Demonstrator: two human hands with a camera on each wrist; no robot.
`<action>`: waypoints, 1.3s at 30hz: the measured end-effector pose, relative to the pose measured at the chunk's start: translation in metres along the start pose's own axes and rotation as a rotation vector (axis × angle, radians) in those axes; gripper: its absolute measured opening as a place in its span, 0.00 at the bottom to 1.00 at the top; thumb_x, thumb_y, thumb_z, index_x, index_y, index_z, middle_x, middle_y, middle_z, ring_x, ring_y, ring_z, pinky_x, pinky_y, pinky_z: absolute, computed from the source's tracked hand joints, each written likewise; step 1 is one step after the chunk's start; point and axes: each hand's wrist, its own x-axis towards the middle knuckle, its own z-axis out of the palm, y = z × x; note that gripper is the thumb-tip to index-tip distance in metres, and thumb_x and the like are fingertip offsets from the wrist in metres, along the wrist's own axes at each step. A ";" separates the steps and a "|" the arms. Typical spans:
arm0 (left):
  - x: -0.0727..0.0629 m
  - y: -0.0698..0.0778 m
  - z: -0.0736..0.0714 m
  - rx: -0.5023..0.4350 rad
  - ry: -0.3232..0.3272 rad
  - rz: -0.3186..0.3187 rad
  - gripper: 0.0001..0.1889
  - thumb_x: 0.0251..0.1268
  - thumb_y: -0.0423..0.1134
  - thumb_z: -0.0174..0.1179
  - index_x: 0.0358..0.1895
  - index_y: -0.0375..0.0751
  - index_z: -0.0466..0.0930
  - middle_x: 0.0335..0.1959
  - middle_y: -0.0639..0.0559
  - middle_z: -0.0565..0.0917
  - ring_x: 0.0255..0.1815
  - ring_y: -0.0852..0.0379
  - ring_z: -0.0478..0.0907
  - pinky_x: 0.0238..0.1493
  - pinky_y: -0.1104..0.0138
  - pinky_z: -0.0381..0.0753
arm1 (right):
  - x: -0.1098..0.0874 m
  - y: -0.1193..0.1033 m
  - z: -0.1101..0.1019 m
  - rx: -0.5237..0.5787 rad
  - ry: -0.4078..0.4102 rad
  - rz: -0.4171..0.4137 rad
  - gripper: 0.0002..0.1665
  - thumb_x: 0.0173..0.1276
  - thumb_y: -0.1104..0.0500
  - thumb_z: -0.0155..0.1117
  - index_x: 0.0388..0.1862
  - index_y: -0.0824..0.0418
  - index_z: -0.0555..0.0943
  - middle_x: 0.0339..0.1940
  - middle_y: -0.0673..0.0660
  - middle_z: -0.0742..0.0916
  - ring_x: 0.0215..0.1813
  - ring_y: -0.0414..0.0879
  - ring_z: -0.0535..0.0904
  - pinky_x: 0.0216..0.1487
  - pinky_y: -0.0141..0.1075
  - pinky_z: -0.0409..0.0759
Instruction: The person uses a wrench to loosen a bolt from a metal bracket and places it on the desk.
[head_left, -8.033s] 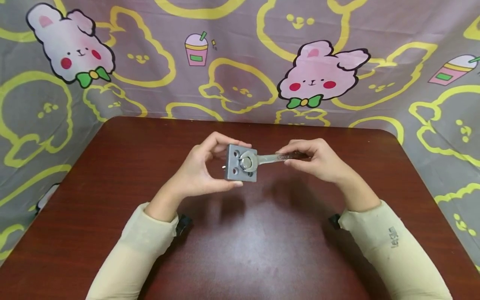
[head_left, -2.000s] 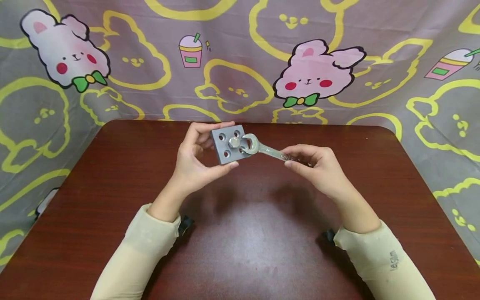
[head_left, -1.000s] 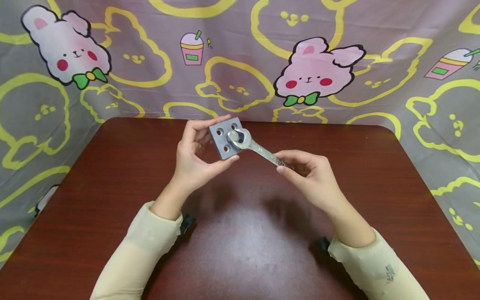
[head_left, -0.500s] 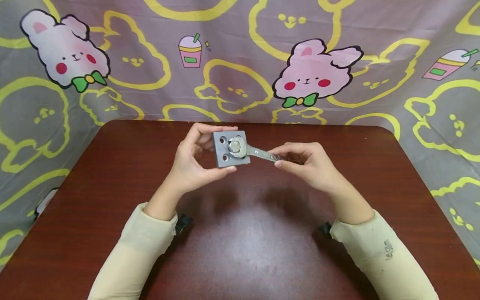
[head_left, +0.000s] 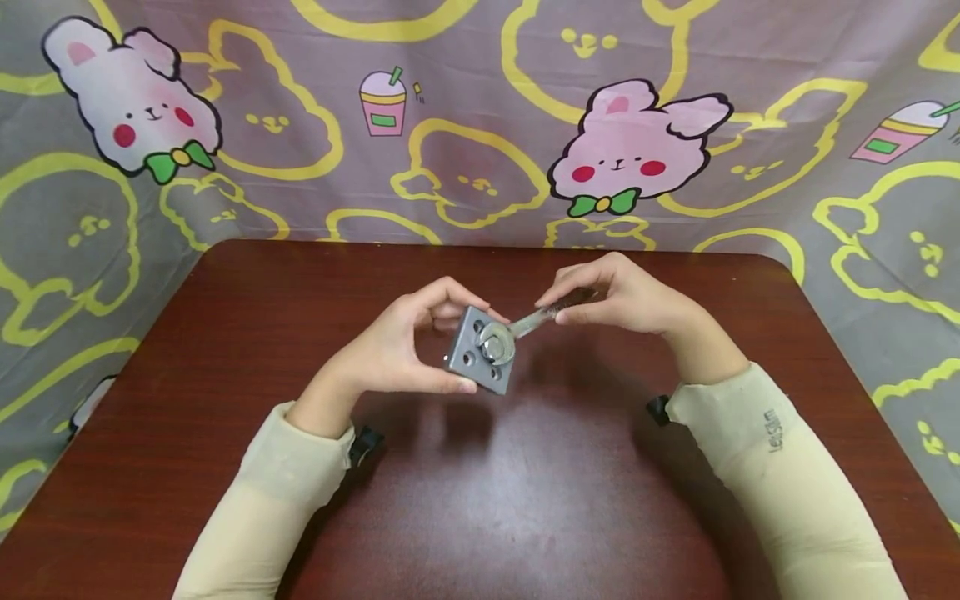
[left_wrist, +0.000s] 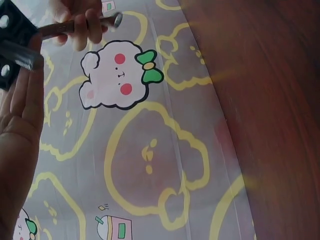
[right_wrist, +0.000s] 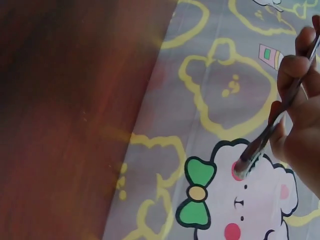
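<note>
Above table (head_left: 510,508), plate (head_left: 459,348) lower in head view, wrench handle (head_left: 532,322) swung upward.

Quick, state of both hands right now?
Left hand: closed, holding the gray plate by its edges.
Right hand: closed, holding the wrench.

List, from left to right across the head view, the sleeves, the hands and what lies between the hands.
Left sleeve → left hand → grey plate → wrench shaft → right hand → right sleeve.
</note>
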 end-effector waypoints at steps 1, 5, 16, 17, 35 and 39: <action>0.000 0.000 0.001 -0.015 -0.025 -0.012 0.36 0.41 0.24 0.77 0.57 0.33 0.70 0.54 0.40 0.85 0.50 0.55 0.85 0.56 0.59 0.84 | 0.001 0.000 -0.002 0.001 -0.027 -0.009 0.15 0.61 0.68 0.72 0.48 0.62 0.88 0.37 0.56 0.88 0.35 0.47 0.78 0.33 0.37 0.84; 0.001 -0.002 0.003 -0.065 -0.121 -0.058 0.34 0.41 0.25 0.76 0.56 0.32 0.71 0.51 0.41 0.86 0.51 0.54 0.85 0.57 0.59 0.84 | 0.008 -0.003 -0.007 -0.013 -0.134 -0.072 0.15 0.62 0.67 0.71 0.47 0.57 0.88 0.35 0.56 0.87 0.34 0.46 0.78 0.34 0.38 0.84; 0.004 -0.008 0.014 -0.246 -0.347 -0.129 0.29 0.46 0.24 0.73 0.54 0.28 0.70 0.47 0.36 0.87 0.45 0.51 0.86 0.57 0.55 0.84 | 0.015 -0.018 -0.009 -0.044 -0.287 -0.189 0.13 0.60 0.69 0.72 0.44 0.59 0.89 0.36 0.50 0.88 0.37 0.45 0.80 0.42 0.36 0.79; 0.004 -0.008 0.015 -0.253 -0.349 -0.135 0.29 0.46 0.24 0.72 0.53 0.28 0.69 0.46 0.36 0.87 0.45 0.51 0.86 0.57 0.55 0.84 | 0.015 -0.020 -0.009 -0.047 -0.289 -0.185 0.14 0.60 0.69 0.72 0.44 0.58 0.89 0.35 0.49 0.88 0.37 0.45 0.79 0.42 0.36 0.79; -0.003 -0.008 0.005 -0.025 0.020 -0.022 0.35 0.40 0.23 0.76 0.56 0.34 0.70 0.53 0.40 0.85 0.50 0.55 0.85 0.54 0.58 0.85 | -0.036 -0.005 0.002 -0.101 0.225 -0.089 0.17 0.60 0.73 0.70 0.46 0.59 0.88 0.36 0.51 0.88 0.33 0.41 0.78 0.29 0.31 0.76; -0.001 -0.009 0.004 0.021 0.135 0.043 0.36 0.39 0.22 0.77 0.56 0.34 0.69 0.56 0.40 0.84 0.50 0.55 0.85 0.51 0.60 0.86 | -0.047 -0.012 0.025 -0.052 0.381 0.058 0.13 0.63 0.69 0.68 0.47 0.61 0.87 0.35 0.50 0.88 0.32 0.40 0.78 0.30 0.29 0.78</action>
